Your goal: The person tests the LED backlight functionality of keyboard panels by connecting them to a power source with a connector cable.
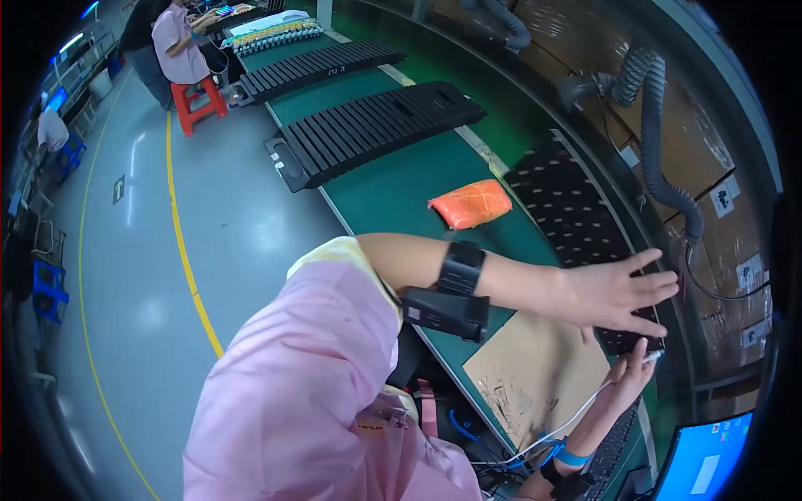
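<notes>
My left hand (616,292) is stretched out with its fingers spread over the lower end of a long black panel (568,200) patterned with rows of small pale marks. Whether the palm touches the panel, I cannot tell. Just below it, my right hand (632,376) has its fingers closed on a small white cable end (653,356). A white cable (576,415) runs from that hand down past a blue wrist strap (571,457). Under my left forearm lies a brown cardboard sheet (535,367) with dark scuffs at its near end.
On the green bench mat (393,209) lie an orange wrapped packet (472,204) and black slotted trays (376,134). A monitor (706,459) and keyboard (614,451) stand at lower right. A grey flexible hose (656,142) hangs behind. Another person (180,42) sits on a red stool (198,104).
</notes>
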Tool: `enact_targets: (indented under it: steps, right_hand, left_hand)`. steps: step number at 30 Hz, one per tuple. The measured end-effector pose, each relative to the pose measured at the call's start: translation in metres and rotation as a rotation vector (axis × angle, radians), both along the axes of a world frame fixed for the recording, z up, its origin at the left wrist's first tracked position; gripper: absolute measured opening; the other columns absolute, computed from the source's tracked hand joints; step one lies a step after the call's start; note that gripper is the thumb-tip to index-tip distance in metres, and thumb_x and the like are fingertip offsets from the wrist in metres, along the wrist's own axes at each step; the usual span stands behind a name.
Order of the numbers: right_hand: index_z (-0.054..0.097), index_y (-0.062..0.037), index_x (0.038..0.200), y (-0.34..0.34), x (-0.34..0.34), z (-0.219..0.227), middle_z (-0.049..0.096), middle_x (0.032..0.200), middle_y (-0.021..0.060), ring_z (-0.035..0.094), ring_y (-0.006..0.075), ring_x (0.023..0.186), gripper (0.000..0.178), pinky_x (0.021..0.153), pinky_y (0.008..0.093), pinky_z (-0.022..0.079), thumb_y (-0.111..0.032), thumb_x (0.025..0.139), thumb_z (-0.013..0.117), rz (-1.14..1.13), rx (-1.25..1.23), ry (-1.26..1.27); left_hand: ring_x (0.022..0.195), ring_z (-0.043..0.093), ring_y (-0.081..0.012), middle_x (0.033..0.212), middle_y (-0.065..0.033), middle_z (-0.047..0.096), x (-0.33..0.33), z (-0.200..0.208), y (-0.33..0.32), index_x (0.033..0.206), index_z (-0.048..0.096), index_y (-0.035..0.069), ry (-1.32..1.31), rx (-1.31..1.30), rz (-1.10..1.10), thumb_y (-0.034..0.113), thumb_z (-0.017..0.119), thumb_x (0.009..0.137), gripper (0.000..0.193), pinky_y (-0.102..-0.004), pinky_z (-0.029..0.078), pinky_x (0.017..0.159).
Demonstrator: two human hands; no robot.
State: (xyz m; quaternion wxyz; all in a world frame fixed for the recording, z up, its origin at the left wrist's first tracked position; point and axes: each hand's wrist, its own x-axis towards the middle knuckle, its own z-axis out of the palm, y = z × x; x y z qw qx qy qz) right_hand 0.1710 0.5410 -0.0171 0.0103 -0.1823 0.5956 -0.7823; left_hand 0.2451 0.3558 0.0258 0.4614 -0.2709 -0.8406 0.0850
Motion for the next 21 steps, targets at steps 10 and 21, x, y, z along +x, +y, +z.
enact_targets:
  steps: [10, 21]
  right_hand:
    - [0.052, -0.0044, 0.093, -0.017, -0.003, -0.020, 0.054, 0.072, -0.0013, 0.029, -0.0022, 0.037, 0.022, 0.031, 0.0145, 0.018, -0.024, 0.087, 0.045, 0.119, 0.123, -0.356]
    - [0.049, -0.0049, 0.076, -0.018, 0.027, -0.038, 0.047, 0.058, -0.0015, 0.033, 0.0040, 0.044, 0.026, 0.042, 0.0188, 0.025, -0.022, 0.090, 0.034, 0.333, 0.396, -0.021]
  left_hand:
    - [0.102, 0.042, -0.0271, 0.112, -0.0113, 0.043, 0.001, -0.034, -0.027, 0.124, 0.035, 0.015, -0.311, 0.122, 0.081, 0.041, 0.073, 0.044, 0.092, -0.0455, 0.030, 0.087]
    - [0.092, 0.045, -0.0268, 0.114, -0.0063, 0.043, -0.008, -0.046, -0.041, 0.123, 0.041, 0.018, -0.328, 0.447, 0.216, 0.018, 0.071, 0.042, 0.087, -0.0372, 0.035, 0.081]
